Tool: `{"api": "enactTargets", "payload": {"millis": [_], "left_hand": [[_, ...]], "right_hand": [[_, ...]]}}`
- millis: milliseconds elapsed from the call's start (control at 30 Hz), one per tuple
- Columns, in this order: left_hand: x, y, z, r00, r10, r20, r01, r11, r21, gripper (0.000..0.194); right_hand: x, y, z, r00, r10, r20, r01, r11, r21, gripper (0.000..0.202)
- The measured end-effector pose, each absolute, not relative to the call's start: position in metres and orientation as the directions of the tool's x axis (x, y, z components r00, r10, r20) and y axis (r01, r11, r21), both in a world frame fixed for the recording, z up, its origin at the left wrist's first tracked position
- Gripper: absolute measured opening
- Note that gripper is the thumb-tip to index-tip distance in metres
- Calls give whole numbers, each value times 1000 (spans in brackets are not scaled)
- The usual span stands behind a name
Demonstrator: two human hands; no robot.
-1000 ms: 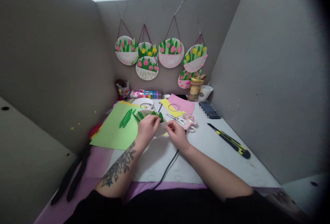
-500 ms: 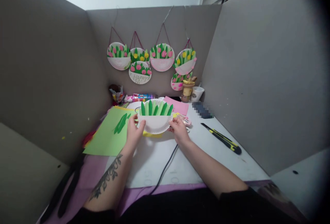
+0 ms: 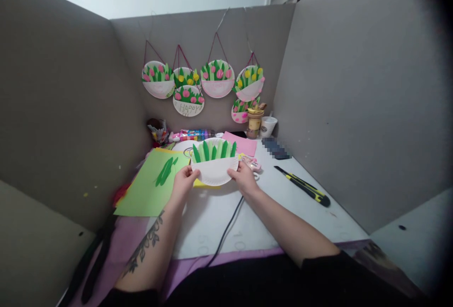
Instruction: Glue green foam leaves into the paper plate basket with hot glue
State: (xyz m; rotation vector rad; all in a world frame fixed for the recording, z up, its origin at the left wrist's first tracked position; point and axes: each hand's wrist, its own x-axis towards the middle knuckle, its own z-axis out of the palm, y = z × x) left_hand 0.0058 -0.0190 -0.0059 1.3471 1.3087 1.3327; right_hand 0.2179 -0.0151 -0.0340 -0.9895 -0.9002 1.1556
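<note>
Between my hands, above the white table, is a paper plate basket (image 3: 214,171): a white half plate in front of a whole one. Dark and light green paper leaves (image 3: 206,151) stick up from its pocket in a row. My left hand (image 3: 184,180) pinches the left rim, thumb in front. On the right rim, my right hand (image 3: 244,176) is closed the same way, thumb on the front face. Yellow paper (image 3: 207,186) shows partly under the plate. Left of my left hand, dark green paper strips (image 3: 165,172) lie on a light green sheet (image 3: 141,198).
Finished plate baskets with paper flowers (image 3: 217,80) hang on the grey back panel. A utility knife (image 3: 304,186) and a blurred dark phone-like object (image 3: 276,148) lie on the right. Behind are pink paper (image 3: 244,144), a white cup (image 3: 268,127) and a pen holder (image 3: 157,132). A black cable (image 3: 230,222) crosses the front.
The plate basket has tilted slightly, its right side a little higher. My right thumb has moved inward onto the front face. The whole view has shifted slightly.
</note>
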Motion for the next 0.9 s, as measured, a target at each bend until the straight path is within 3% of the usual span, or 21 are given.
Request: {"api": "enactTargets", "payload": {"millis": [267,433,700,900], "left_hand": [[7,-18,-10,-55,990,126,123,-119,985,35],[6,-15,-15,-125,979,162,126,-146,981,33],[12,-21,-6,-52,987,154,119,-147,982,33],[7,-25,0,-102,964,245,315,-202,927,26]], "right_hand": [[225,-10,-36,192,972,134,-274,184,-944,46],[217,-15,-38,75,993,90,-303,108,-947,51],[224,-13,-32,145,988,53,-236,87,-968,51],[238,-6,-33,262,938,226,-84,255,-963,34]]}}
